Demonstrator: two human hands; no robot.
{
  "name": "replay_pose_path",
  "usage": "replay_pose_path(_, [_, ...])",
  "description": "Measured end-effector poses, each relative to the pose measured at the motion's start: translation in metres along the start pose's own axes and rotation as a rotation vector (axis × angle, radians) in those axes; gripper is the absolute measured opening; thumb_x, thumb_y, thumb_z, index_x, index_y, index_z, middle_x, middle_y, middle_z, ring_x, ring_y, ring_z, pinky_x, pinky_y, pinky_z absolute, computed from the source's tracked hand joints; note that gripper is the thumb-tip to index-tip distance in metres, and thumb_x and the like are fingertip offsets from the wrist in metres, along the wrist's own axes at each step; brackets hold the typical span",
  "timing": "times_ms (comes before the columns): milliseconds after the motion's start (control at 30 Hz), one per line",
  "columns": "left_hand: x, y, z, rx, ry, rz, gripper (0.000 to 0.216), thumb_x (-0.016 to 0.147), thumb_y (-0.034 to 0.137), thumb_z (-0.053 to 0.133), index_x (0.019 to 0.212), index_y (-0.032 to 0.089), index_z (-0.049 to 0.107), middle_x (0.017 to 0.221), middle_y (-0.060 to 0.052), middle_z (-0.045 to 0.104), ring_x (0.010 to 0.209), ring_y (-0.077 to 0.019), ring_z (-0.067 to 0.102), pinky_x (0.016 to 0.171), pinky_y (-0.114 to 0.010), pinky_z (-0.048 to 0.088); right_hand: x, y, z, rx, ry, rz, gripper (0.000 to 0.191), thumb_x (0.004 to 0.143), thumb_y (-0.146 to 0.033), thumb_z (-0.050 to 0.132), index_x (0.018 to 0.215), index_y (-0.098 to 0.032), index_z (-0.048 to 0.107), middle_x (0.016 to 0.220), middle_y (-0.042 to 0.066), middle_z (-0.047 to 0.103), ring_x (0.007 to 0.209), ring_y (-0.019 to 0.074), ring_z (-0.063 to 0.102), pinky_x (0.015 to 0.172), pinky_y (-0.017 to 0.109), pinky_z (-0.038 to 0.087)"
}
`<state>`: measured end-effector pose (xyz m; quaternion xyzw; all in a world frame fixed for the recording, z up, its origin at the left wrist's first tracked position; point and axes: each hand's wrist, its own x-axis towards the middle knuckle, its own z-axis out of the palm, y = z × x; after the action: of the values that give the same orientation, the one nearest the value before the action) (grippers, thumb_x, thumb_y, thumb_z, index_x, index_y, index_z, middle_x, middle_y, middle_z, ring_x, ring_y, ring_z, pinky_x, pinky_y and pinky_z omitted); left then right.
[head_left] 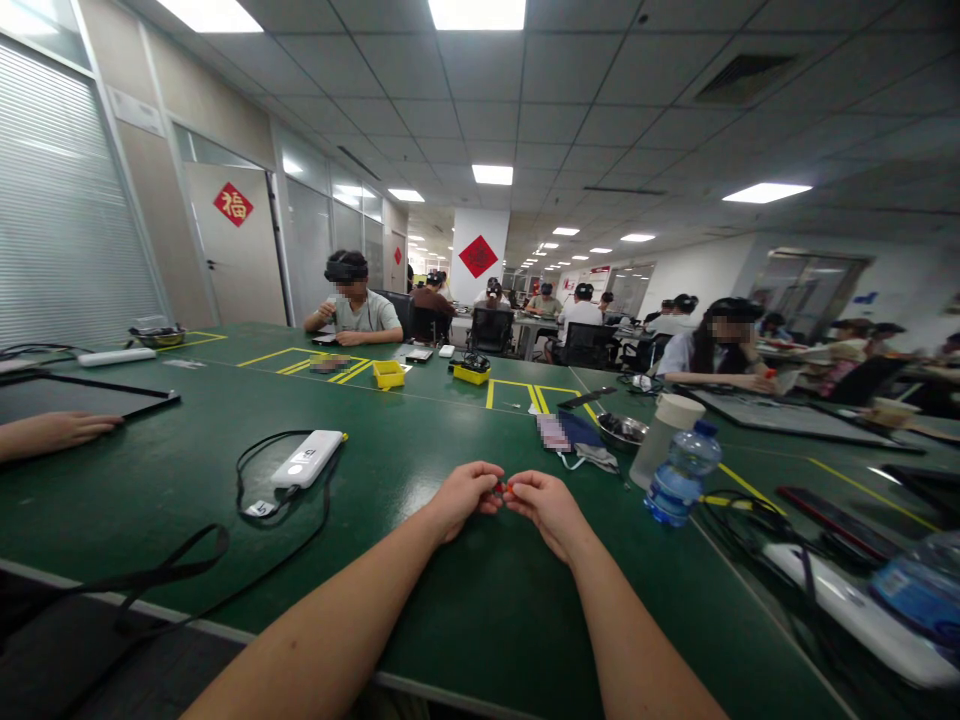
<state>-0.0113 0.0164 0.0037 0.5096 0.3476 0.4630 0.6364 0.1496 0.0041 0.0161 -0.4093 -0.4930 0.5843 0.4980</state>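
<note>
My left hand and my right hand meet just above the green table, fingertips almost touching. Between the right thumb and forefinger sits a small orange-red piece, mostly covered by the fingers. The left fingers are pinched too, at a tiny dark and reddish bit. Both pieces are too small to name, and whether they are joined I cannot tell.
A white power bank with a black cable lies left. To the right stand a water bottle, a pale cup and a metal bowl. Yellow boxes sit farther back. Another person's hand rests at far left.
</note>
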Motion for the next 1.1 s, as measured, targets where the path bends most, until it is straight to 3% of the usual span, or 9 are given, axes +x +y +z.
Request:
replay_pose_path(233, [0.001, -0.009, 0.001, 0.085, -0.042, 0.022, 0.036, 0.066, 0.008, 0.062, 0.101, 0.011, 0.055, 0.073, -0.005, 0.064, 0.055, -0.0094, 0.059, 0.056, -0.021, 0.046, 0.002, 0.006, -0.002, -0.095, -0.004, -0.002, 0.019, 0.060, -0.015, 0.069, 0.077, -0.014, 0.063, 0.070, 0.003, 0.065, 0.060, 0.0130, 0.064, 0.060, 0.025, 0.053])
replay_pose_path(467, [0.005, -0.015, 0.000, 0.246, -0.034, 0.087, 0.030, 0.061, 0.003, 0.058, 0.089, 0.012, 0.056, 0.069, -0.002, 0.063, 0.058, -0.0115, 0.059, 0.052, -0.020, 0.042, 0.001, 0.007, 0.003, -0.204, -0.019, -0.036, 0.020, 0.059, -0.019, 0.068, 0.078, -0.013, 0.063, 0.071, 0.003, 0.066, 0.060, 0.0134, 0.062, 0.061, 0.026, 0.051])
replay_pose_path(700, [0.004, -0.004, -0.002, 0.591, 0.131, 0.257, 0.019, 0.061, 0.007, 0.056, 0.078, 0.013, 0.059, 0.063, 0.001, 0.060, 0.054, -0.0090, 0.053, 0.050, -0.018, 0.038, 0.003, 0.004, 0.001, -0.428, -0.005, -0.212, 0.021, 0.062, -0.026, 0.066, 0.079, -0.013, 0.063, 0.072, 0.004, 0.067, 0.064, 0.0154, 0.061, 0.063, 0.027, 0.047])
replay_pose_path(1100, [-0.005, 0.009, 0.005, 0.616, 0.087, 0.502, 0.023, 0.067, 0.006, 0.051, 0.086, 0.015, 0.060, 0.081, -0.003, 0.062, 0.074, -0.0118, 0.056, 0.069, -0.022, 0.043, 0.004, -0.004, 0.002, -0.600, 0.059, -0.534, 0.026, 0.070, -0.017, 0.052, 0.093, -0.018, 0.061, 0.089, 0.005, 0.063, 0.078, 0.0151, 0.059, 0.072, 0.028, 0.047])
